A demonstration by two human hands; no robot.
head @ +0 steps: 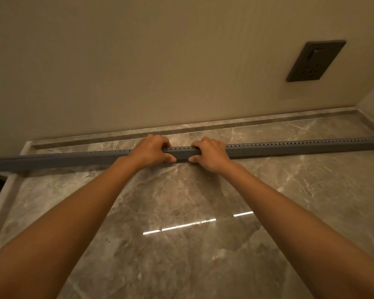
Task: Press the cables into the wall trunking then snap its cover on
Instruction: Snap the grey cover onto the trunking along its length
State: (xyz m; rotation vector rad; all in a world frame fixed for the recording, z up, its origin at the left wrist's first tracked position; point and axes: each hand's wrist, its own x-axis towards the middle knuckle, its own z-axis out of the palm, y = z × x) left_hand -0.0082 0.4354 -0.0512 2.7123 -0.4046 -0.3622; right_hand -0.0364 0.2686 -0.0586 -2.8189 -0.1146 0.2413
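In the head view, a long grey plastic trunking [268,147] with a row of small slots along its top edge is lying across the polished grey-brown marble desk [181,212], running from about 9 o'clock to 3 o'clock, a little way in front of the beige wall [138,61]. The left hand [151,148] is wrapping over the trunking just left of centre, fingers curling over the far side and the thumb pressing on the near face, so it is closing around the trunking. The right hand [212,153] is gripping the same piece just beside it, toward 3 o'clock, in a mirrored hold, with the two thumbs nearly meeting. Both bare forearms are reaching in from 7 and 5 o'clock. A dark rectangular wall socket [315,60] is sitting on the wall at about 2 o'clock, well apart from the hands. Whether cables are lying inside the trunking cannot be told.
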